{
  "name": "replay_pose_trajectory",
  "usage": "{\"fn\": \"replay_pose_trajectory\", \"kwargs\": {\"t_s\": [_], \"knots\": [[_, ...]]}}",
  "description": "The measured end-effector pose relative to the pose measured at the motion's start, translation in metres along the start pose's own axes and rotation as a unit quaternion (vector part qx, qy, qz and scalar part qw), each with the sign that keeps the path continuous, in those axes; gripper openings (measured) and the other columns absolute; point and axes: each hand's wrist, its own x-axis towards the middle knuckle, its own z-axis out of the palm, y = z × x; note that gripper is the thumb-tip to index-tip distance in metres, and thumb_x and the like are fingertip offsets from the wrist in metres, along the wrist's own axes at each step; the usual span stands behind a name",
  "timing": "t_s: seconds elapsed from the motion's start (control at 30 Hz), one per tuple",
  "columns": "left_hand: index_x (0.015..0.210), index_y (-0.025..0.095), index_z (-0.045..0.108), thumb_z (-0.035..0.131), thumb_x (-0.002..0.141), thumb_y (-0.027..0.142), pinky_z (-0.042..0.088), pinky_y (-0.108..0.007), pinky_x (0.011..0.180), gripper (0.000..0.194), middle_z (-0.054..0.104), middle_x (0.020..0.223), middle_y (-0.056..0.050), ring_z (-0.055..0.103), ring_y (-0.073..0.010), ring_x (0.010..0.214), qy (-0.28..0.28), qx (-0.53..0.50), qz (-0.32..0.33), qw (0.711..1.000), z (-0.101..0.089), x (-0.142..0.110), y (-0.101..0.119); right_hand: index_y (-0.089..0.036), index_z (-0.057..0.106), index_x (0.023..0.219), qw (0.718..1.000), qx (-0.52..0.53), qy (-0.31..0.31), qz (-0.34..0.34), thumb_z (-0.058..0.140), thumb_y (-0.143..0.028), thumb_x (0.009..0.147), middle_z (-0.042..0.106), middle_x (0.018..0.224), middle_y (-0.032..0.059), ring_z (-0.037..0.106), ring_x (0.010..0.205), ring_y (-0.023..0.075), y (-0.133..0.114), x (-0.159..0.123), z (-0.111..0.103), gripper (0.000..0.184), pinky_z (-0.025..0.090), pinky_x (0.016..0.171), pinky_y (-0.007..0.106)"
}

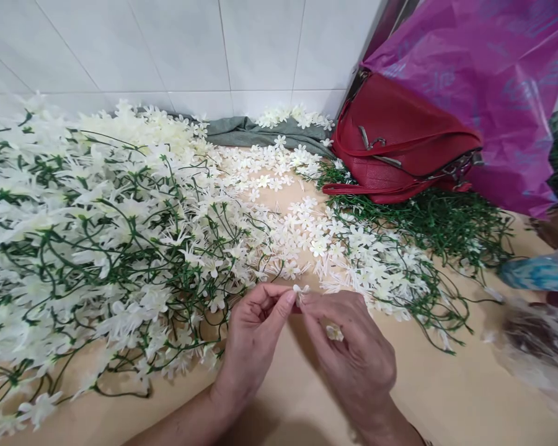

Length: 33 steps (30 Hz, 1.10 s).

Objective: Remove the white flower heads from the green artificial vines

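Both hands meet over the tan tabletop, fingertips together. My left hand pinches a small white artificial flower between thumb and forefinger. From the other side, the fingers of my right hand close on the same flower. A second white blossom shows within the curl of my right hand; whether it is gripped there I cannot tell. Just beyond my fingertips lie loose white blossoms and thin white stamens.
A large heap of white artificial flowers on green stems fills the left. Bare green stems lie right, under a red handbag. Behind it rises a purple plastic bag. A clear plastic bag sits far right; white tiles stand behind.
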Motion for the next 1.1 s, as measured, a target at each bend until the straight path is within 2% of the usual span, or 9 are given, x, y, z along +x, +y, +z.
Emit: {"fn": "replay_pose_trajectory", "kwargs": {"t_s": [0.3, 0.5, 0.63, 0.77, 0.87, 0.93, 1.0, 1.07, 1.1], "knots": [[0.091, 0.018, 0.073, 0.071, 0.095, 0.037, 0.06, -0.028, 0.084, 0.019, 0.079, 0.086, -0.003, 0.073, -0.0151, 0.079, 0.011, -0.033, -0.02, 0.999, 0.0, 0.001, -0.002, -0.027, 0.067, 0.1, 0.997, 0.048, 0.026, 0.057, 0.068, 0.0, 0.087, 0.079, 0.088, 0.002, 0.074, 0.079, 0.0208, 0.002, 0.002, 0.005, 0.03, 0.058, 0.071, 0.038], [0.089, 0.017, 0.07, 0.069, 0.097, 0.032, 0.057, -0.024, 0.079, 0.016, 0.078, 0.083, -0.002, 0.07, -0.0132, 0.075, -0.02, -0.018, 0.013, 1.0, 0.004, -0.002, -0.002, -0.027, 0.065, 0.1, 0.995, 0.069, 0.029, 0.067, 0.069, 0.001, 0.087, 0.077, 0.087, 0.001, 0.072, 0.08, 0.0197, 0.0, -0.003, 0.011, 0.031, 0.057, 0.074, 0.037], [0.092, 0.019, 0.07, 0.066, 0.099, 0.029, 0.055, -0.024, 0.081, 0.013, 0.076, 0.087, -0.002, 0.069, -0.0138, 0.083, -0.027, 0.014, 0.027, 0.999, 0.0, -0.004, -0.004, -0.027, 0.066, 0.101, 0.989, 0.075, 0.038, 0.119, 0.067, -0.004, 0.09, 0.072, 0.086, 0.0, 0.068, 0.079, 0.0184, 0.002, -0.004, 0.01, 0.026, 0.055, 0.073, 0.034], [0.097, 0.023, 0.071, 0.063, 0.102, 0.026, 0.052, -0.021, 0.082, 0.009, 0.073, 0.09, 0.0, 0.066, -0.0121, 0.087, -0.033, 0.073, 0.065, 0.995, -0.003, -0.007, -0.006, -0.028, 0.071, 0.113, 0.986, 0.071, 0.008, 0.154, 0.066, -0.01, 0.094, 0.066, 0.101, 0.004, 0.066, 0.093, 0.0193, 0.005, -0.004, 0.004, 0.027, 0.056, 0.079, 0.033], [0.101, 0.024, 0.07, 0.059, 0.104, 0.025, 0.052, -0.022, 0.088, 0.011, 0.074, 0.099, -0.001, 0.067, -0.0125, 0.094, -0.053, 0.099, 0.077, 0.991, -0.002, -0.009, -0.006, -0.029, 0.074, 0.1, 0.98, 0.097, 0.0, 0.175, 0.068, -0.012, 0.094, 0.065, 0.107, 0.0039, 0.065, 0.102, 0.0191, 0.005, 0.0, 0.001, 0.019, 0.056, 0.086, 0.033], [0.107, 0.024, 0.068, 0.054, 0.106, 0.024, 0.053, -0.026, 0.097, 0.014, 0.074, 0.113, -0.003, 0.068, -0.0145, 0.108, -0.063, 0.105, 0.079, 0.989, 0.0, -0.011, -0.004, -0.029, 0.073, 0.096, 0.969, 0.144, 0.023, 0.199, 0.069, -0.014, 0.094, 0.066, 0.108, 0.003, 0.065, 0.105, 0.0182, 0.004, 0.005, -0.002, 0.016, 0.056, 0.09, 0.032], [0.115, 0.025, 0.065, 0.051, 0.107, 0.022, 0.054, -0.03, 0.103, 0.016, 0.071, 0.126, -0.005, 0.068, -0.0165, 0.117, -0.059, 0.12, 0.107, 0.985, 0.001, -0.01, -0.001, -0.029, 0.069, 0.094, 0.944, 0.223, 0.055, 0.237, 0.069, -0.017, 0.095, 0.067, 0.107, 0.0022, 0.066, 0.105, 0.0182, 0.007, 0.003, -0.011, 0.013, 0.056, 0.091, 0.032], [0.119, 0.026, 0.062, 0.052, 0.106, 0.018, 0.056, -0.033, 0.103, 0.019, 0.069, 0.131, -0.006, 0.068, -0.018, 0.12, -0.045, 0.185, 0.173, 0.966, -0.001, -0.005, 0.004, -0.029, 0.065, 0.089, 0.907, 0.302, 0.061, 0.286, 0.07, -0.024, 0.095, 0.068, 0.1, 0.0013, 0.067, 0.098, 0.0196, 0.014, -0.016, -0.029, 0.01, 0.058, 0.089, 0.035], [0.119, 0.025, 0.063, 0.054, 0.104, 0.015, 0.057, -0.033, 0.101, 0.02, 0.068, 0.131, -0.007, 0.067, -0.019, 0.121, -0.035, 0.248, 0.217, 0.944, -0.003, -0.002, 0.007, -0.029, 0.064, 0.086, 0.899, 0.321, 0.051, 0.293, 0.072, -0.032, 0.094, 0.068, 0.096, 0.0011, 0.068, 0.094, 0.0213, 0.02, -0.032, -0.041, 0.012, 0.059, 0.088, 0.038]]}}
